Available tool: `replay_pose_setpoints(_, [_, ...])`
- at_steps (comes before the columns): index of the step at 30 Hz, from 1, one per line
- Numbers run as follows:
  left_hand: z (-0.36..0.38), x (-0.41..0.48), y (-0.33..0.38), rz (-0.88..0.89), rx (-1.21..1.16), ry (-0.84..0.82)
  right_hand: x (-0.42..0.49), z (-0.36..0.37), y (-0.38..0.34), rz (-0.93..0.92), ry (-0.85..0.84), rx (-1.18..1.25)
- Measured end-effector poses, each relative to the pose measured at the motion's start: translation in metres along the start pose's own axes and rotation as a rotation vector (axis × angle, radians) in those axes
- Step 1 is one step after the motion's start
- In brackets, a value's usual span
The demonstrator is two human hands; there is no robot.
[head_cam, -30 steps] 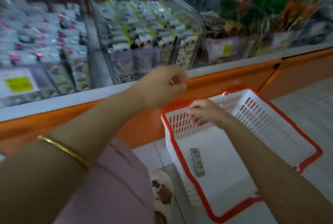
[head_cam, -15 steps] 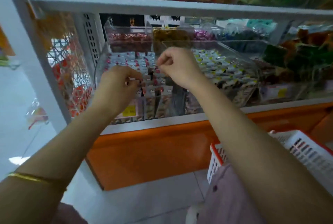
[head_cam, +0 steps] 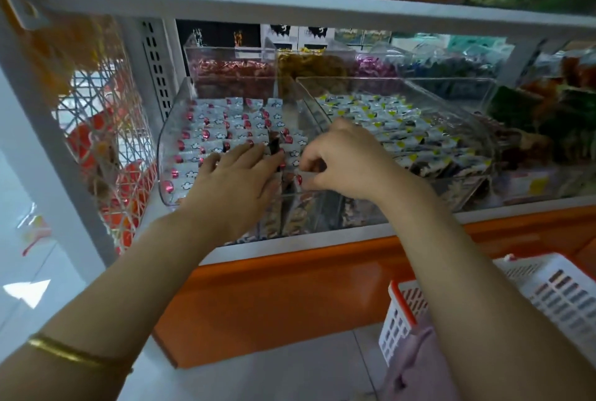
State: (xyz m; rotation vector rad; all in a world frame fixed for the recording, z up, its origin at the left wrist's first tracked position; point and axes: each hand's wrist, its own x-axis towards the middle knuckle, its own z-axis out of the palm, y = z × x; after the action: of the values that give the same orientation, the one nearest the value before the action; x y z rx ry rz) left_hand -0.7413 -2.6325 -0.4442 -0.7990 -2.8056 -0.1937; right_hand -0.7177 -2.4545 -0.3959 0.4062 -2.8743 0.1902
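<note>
Two hands are in the clear bin (head_cam: 166, 149). The left hand (head_cam: 235, 181) lies flat on the silver sweets (head_cam: 213, 134), fingers straight, grasping nothing. The right hand (head_cam: 348, 161) closes its grip on one red-tipped sweet (head_cam: 298, 180), just left of its curled fingers. The picking looks half done: lifting the sweet out and dropping it into the basket (head_cam: 554, 291), below and right of the grip, is left.

Silver wrappers (head_cam: 219, 134) with red spots and white clouds; white basket (head_cam: 561, 297), orange-red rim; gold bangle (head_cam: 69, 354)
</note>
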Motion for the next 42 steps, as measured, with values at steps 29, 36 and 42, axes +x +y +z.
replay_pose_setpoints(29, [-0.040, -0.011, -0.007, -0.403, -1.641, 0.225, 0.002, 0.001, -0.014, 0.327, 0.373, 1.788])
replay_pose_setpoints(36, [-0.037, -0.009, -0.017, -0.484, -1.954, 0.272, 0.005, 0.001, -0.015, 0.383, 0.254, 2.001])
replay_pose_setpoints(42, [-0.038, -0.014, -0.013, -0.502, -1.562, 0.377, 0.003, 0.002, -0.017, 0.374, 0.258, 2.060])
